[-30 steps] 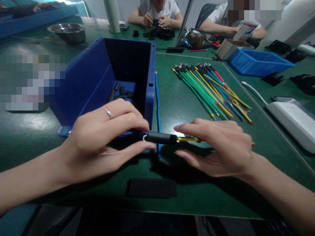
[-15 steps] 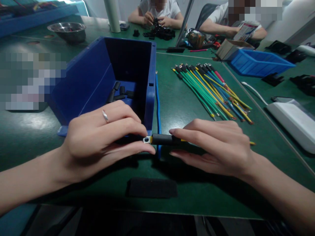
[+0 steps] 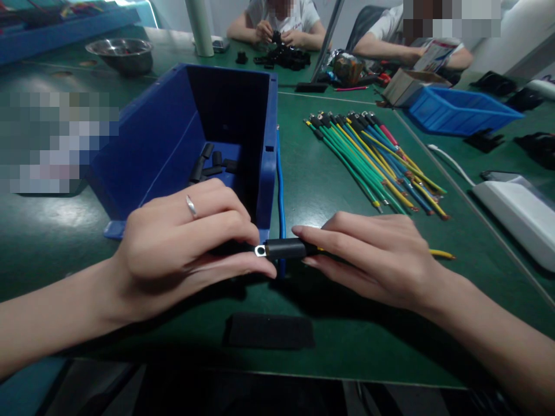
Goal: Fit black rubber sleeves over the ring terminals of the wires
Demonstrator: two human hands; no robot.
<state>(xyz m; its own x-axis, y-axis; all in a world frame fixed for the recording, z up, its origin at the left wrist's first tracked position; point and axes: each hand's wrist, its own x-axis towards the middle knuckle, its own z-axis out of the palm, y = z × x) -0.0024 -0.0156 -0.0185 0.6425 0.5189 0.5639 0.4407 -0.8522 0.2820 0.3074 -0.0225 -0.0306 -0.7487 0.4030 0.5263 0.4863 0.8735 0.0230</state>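
Left hand (image 3: 186, 237): fingers at metal lug (image 3: 260, 251), grip not discernible | Right hand (image 3: 377, 254): fingers grasping black sleeve (image 3: 285, 248) on yellow wire (image 3: 443, 254) | Blue bin (image 3: 143, 150): beyond left hand

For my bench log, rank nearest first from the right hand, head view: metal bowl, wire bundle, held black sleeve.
1. Held black sleeve: at the right hand.
2. Wire bundle: beyond that hand.
3. Metal bowl: far left.
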